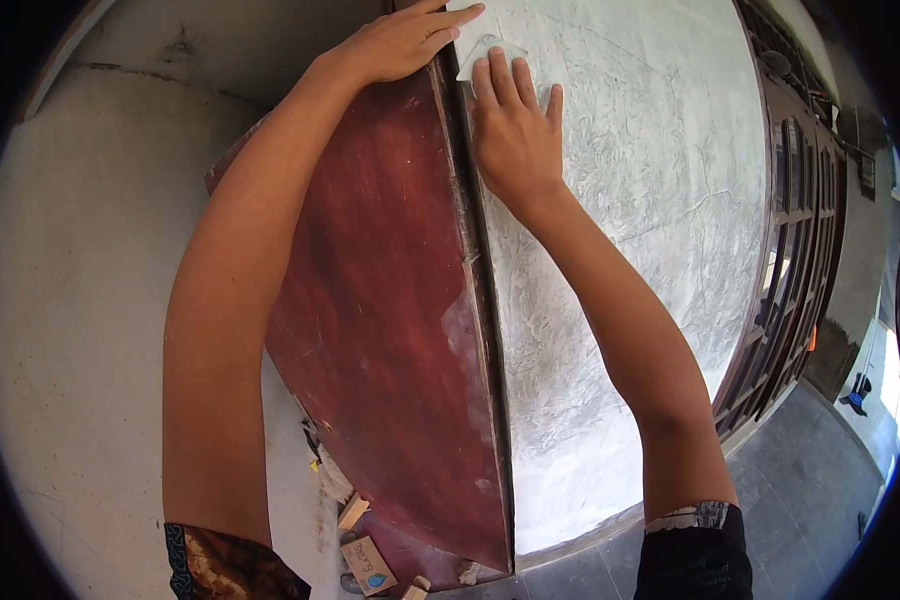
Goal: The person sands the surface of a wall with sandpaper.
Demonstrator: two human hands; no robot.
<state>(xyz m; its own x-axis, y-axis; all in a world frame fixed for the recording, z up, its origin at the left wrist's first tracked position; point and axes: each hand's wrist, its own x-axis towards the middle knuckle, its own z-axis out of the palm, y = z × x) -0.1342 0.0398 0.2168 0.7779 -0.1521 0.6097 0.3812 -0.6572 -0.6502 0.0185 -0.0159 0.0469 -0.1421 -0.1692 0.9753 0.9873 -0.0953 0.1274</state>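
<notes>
My right hand (517, 130) presses a small pale, flat piece (490, 46) against the rough white wall (630, 240), near the top beside the dark door frame (475, 230). Its fingers point up and lie over the lower part of the piece. To the left, my left hand (406, 42) rests at the top edge of the dark red door panel (380, 270), with the fingers stretched across the frame toward the wall. Nothing shows in my left hand.
A plain wall (100, 250) stands at the left. Low by the panel lie a cardboard box (368, 563) and a wooden block (352, 512). Brown doors with glass panes (795, 230) rise at the right above grey floor tiles (780, 490).
</notes>
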